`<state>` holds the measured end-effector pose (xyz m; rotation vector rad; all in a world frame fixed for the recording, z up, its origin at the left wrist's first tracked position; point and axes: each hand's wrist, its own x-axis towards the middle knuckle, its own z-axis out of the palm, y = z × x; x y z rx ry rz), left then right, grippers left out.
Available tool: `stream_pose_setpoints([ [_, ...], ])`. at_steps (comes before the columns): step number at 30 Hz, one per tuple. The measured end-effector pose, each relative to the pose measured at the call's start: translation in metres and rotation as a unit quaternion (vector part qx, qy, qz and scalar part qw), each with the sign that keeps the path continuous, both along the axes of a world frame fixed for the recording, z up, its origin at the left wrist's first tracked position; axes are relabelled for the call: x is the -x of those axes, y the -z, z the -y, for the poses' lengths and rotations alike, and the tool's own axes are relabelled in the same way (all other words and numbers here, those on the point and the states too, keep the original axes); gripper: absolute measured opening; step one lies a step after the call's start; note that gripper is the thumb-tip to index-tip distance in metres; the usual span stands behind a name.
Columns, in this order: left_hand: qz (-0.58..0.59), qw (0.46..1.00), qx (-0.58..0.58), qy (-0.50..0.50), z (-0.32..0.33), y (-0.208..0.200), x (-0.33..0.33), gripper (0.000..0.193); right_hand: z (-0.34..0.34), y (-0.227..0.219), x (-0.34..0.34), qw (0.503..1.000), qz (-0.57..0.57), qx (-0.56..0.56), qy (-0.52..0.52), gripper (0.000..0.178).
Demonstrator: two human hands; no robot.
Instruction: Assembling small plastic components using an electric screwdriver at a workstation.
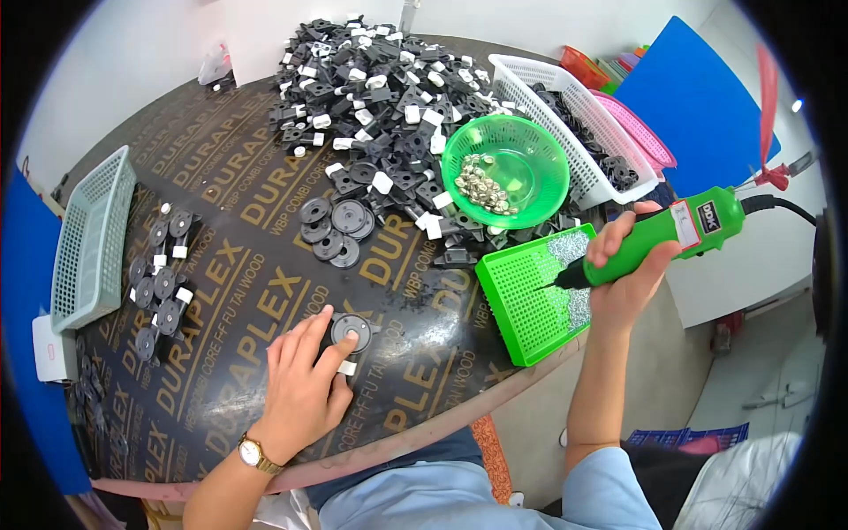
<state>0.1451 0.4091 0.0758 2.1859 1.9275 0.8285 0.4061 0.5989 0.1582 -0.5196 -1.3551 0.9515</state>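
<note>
My left hand [300, 382] rests on the table with its fingers about a black wheel-like disc part [350, 330]. One fingertip presses on the disc's face, and a small white piece [346, 367] sticks out beneath it. My right hand [625, 265] is wrapped round a green electric screwdriver [678, 231], held at a slant. The dark tip of the screwdriver points down over a green perforated tray [506, 329] that contains small silvery screws [567, 250]. Whether the bit touches a screw cannot be made out.
Loose black discs [336, 231] lie before a big heap of black and white parts [380, 97]. A green bowl [548, 190] holds small metal pieces. White basket [609, 190] stands behind it. At left are several joined parts [162, 283] and a pale basket [84, 256].
</note>
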Motion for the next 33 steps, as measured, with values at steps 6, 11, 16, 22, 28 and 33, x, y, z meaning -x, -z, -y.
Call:
stream_pose_setpoints([
  [6, 0.021, 0.999, -0.041, 0.002, -0.009, 0.016, 0.006, 0.031, -0.028, 0.025, -0.028, 0.996, 0.055, -0.044, 0.060, 0.064],
  [11, 0.040, 0.999, -0.020, -0.002, -0.008, 0.012, 0.006, 0.030, -0.031, 0.031, -0.023, 0.995, 0.062, -0.050, 0.061, 0.064],
  [16, 0.044, 0.999, -0.009, -0.006, -0.009, 0.010, 0.004, 0.030, -0.031, 0.034, -0.025, 0.993, 0.076, -0.049, 0.071, 0.064],
  [22, 0.062, 0.997, -0.039, 0.019, -0.008, 0.012, 0.004, 0.031, -0.027, 0.035, -0.020, 0.989, 0.105, -0.039, 0.100, 0.049],
  [28, 0.046, 0.998, -0.032, 0.018, -0.002, 0.006, 0.006, 0.038, 0.003, 0.000, 0.019, 0.996, 0.049, -0.044, 0.059, 0.048],
  [33, 0.002, 0.998, -0.056, 0.038, -0.006, 0.017, 0.005, 0.038, 0.041, -0.008, 0.089, 0.982, -0.040, -0.015, -0.182, 0.070],
])
